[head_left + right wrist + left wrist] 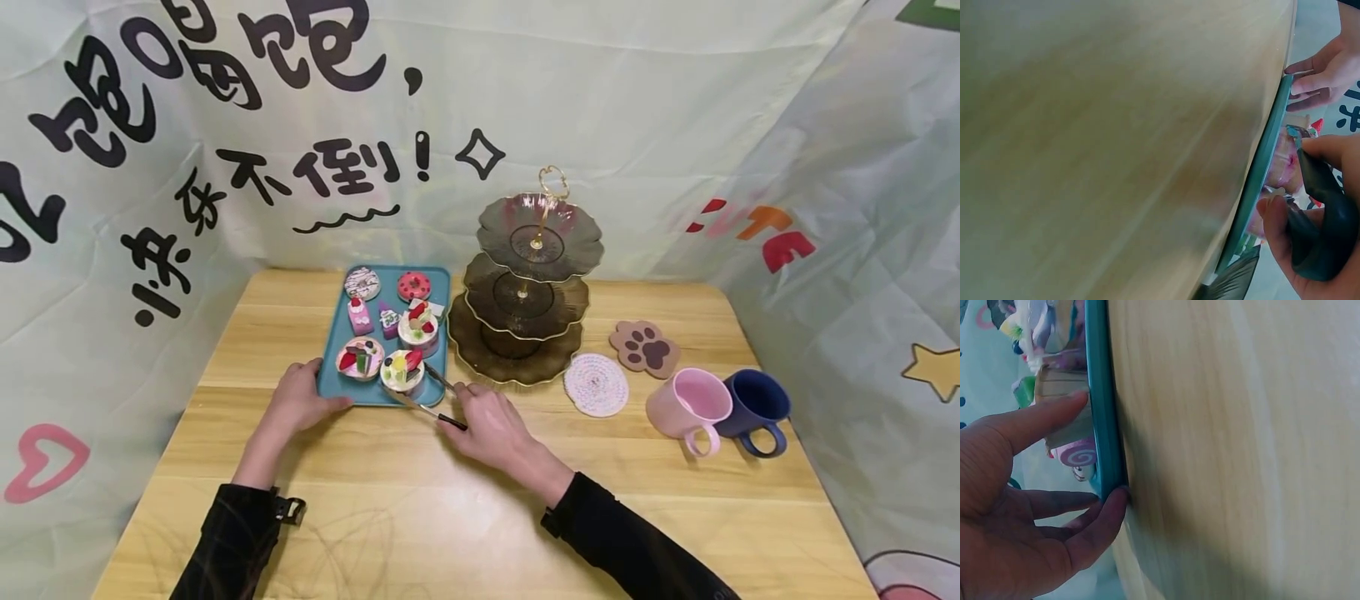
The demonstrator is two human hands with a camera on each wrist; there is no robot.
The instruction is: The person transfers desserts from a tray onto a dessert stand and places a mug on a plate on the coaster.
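My left hand (pixel 298 398) holds the front left corner of a blue-green tray (pixel 325 379), with the thumb along the front rim and the fingers at the side. In my right hand (pixel 495 425) is a pair of tongs (pixel 452 422) with black handles and metal arms. The arms reach over the tray's front right corner, one on each side of a fruit-topped toy cupcake (pixel 402 372). In the right wrist view, thumb and fingers wrap the dark handle (pixel 1322 231). A strawberry-topped tart (pixel 360 358) sits left of that cupcake, and another cupcake (pixel 417 327) behind it.
Donuts (pixel 362 283) and small cake slices (pixel 360 317) fill the back of the tray. A three-tier dark stand (pixel 517 350) rises close to the tray's right. Farther right lie a round coaster (pixel 596 385), a paw coaster (pixel 645 348), a pink mug (pixel 686 408) and a blue mug (pixel 757 404).
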